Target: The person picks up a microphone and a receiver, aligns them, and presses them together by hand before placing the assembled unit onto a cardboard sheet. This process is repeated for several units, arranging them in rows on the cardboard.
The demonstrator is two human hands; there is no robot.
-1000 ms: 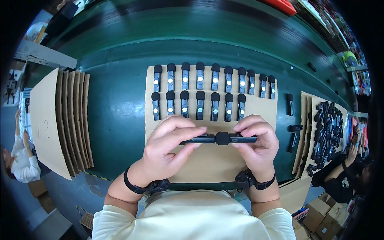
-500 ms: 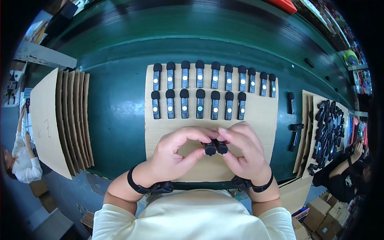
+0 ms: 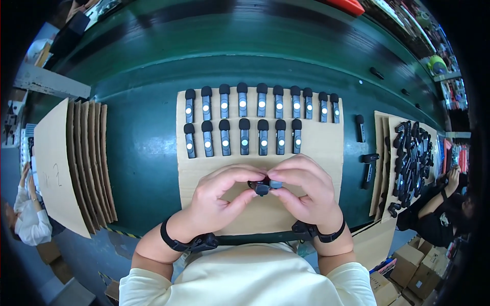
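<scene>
Both hands meet over the near part of a cardboard sheet. My left hand pinches a small black clip-on microphone between thumb and fingers. Beside it, my right hand grips a second clip-on microphone, its end greyish. The two pieces are close together, and fingers cover most of them. Beyond the hands lie two rows of similar microphones, each with a black foam cap and a light round dot. The far row is longer, reaching further right.
Several cardboard sheets stand stacked at the left of the green table. To the right, a pile of black microphones lies on cardboard, with loose ones beside it. A person is at far left, another at far right.
The held microphones have turned between my fingers; the right one now shows a greyish end. The view has shifted slightly, and the rows on the cardboard are unchanged.
</scene>
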